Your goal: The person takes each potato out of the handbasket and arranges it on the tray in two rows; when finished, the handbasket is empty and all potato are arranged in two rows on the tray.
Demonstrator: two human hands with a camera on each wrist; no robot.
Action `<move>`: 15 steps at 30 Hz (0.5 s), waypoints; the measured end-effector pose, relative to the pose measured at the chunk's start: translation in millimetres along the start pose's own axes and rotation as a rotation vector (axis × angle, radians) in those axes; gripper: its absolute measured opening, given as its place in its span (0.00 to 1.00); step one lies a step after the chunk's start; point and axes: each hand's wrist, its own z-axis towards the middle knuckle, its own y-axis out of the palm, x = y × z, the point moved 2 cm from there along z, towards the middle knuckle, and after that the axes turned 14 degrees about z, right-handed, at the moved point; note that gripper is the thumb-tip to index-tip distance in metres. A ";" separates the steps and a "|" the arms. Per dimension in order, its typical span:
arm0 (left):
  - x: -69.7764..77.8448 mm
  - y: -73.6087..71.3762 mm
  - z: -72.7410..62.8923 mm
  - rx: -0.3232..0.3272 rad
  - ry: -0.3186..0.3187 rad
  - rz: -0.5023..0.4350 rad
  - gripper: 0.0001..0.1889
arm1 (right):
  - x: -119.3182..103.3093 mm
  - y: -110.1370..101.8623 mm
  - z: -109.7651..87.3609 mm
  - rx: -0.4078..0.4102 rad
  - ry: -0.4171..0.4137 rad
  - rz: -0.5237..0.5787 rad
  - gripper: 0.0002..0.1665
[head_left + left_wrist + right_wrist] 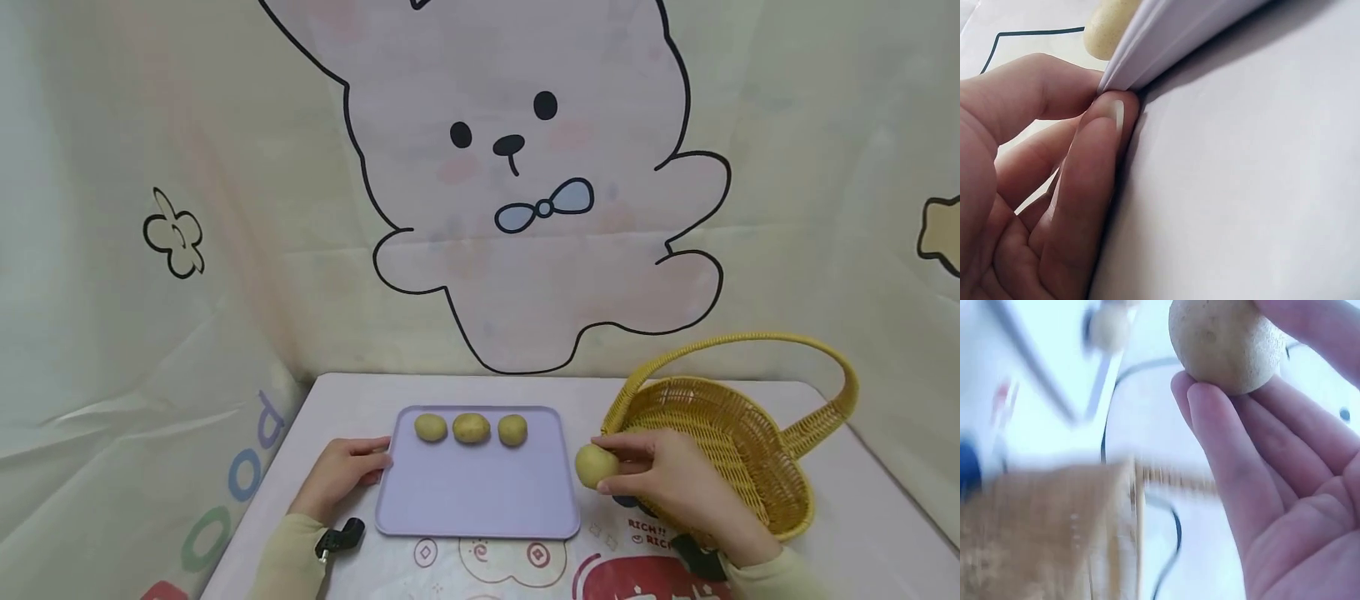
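A lilac rectangular tray (480, 500) lies on the table, with three potatoes (471, 428) in a row along its far side. At the tray's left edge, my left hand (341, 475) pinches the rim; in the left wrist view the fingertips (1100, 115) meet right at that edge. Just off the tray's right side, my right hand (667, 475) holds another potato (596, 466) between thumb and fingers. This potato (1225, 344) shows close up in the right wrist view. Behind the right hand stands a yellow wicker basket (798, 492), partly hidden by the hand and forearm.
The basket's tall arched handle (772, 337) rises at the right. A printed cloth backdrop (517, 292) hangs behind the table (345, 400). Red and line-drawn prints mark the table's near part. Each wrist wears a black strap-on camera mount (341, 536).
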 end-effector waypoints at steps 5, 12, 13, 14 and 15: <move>0.0 2.3 0.8 0.008 0.008 -0.019 0.23 | -3.9 45.5 30.9 -0.040 -0.098 0.031 0.34; 1.0 -1.5 -0.4 -0.002 0.022 -0.041 0.23 | -9.6 110.0 75.6 -0.078 -0.152 0.041 0.33; 0.9 -1.7 -0.5 -0.003 0.025 -0.045 0.23 | -10.3 118.9 80.3 -0.083 -0.150 0.042 0.33; 0.8 -1.8 -0.8 -0.004 0.026 -0.048 0.23 | -10.9 127.5 84.6 -0.085 -0.155 0.036 0.32; 0.4 -1.8 -1.0 -0.006 0.025 -0.052 0.23 | -11.9 135.8 88.4 -0.089 -0.161 0.034 0.32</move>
